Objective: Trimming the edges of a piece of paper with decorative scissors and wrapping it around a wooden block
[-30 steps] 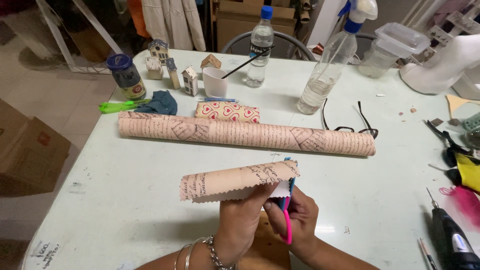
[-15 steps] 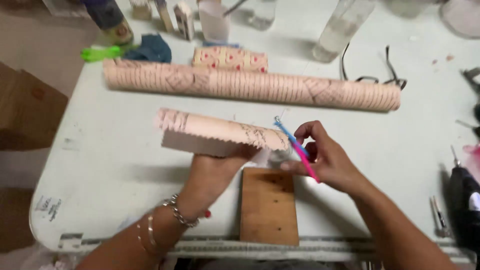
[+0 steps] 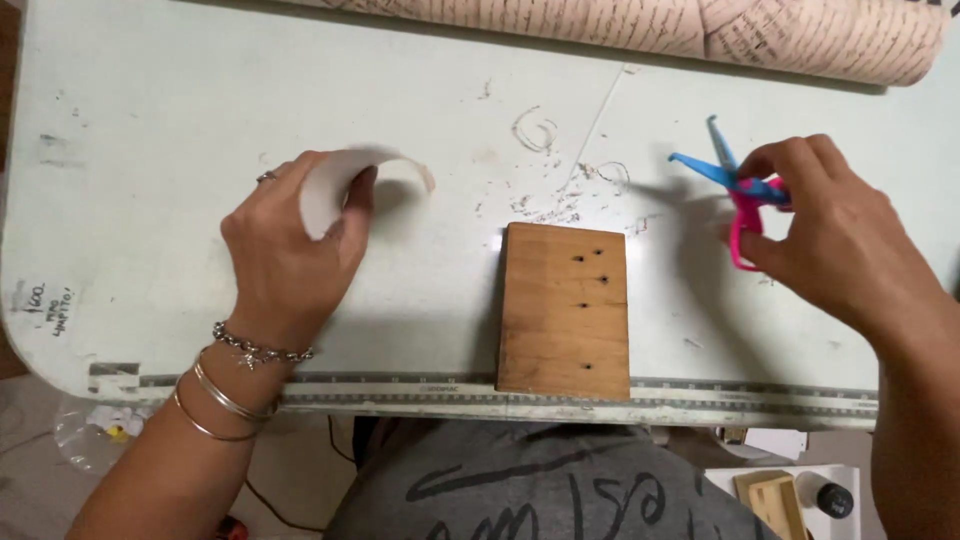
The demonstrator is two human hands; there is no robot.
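Note:
My left hand (image 3: 285,250) rests on the pale table (image 3: 150,150) at the left and grips a curled strip of paper (image 3: 345,180), its white underside showing. My right hand (image 3: 835,230) is at the right, holding small scissors (image 3: 735,190) with blue blades and pink handles; the blades are apart and point up and left, just above the table. A small wooden block (image 3: 565,310) with several dark holes lies between my hands at the table's near edge.
A long roll of patterned pink paper (image 3: 700,30) lies across the far side of the table. A ruler strip (image 3: 400,390) runs along the near edge. Below the table at the right sits a white box (image 3: 790,495) with small items.
The view has dropped closer to the table. My left hand moved left with the paper piece, and my right hand moved right with the scissors; both are now well apart.

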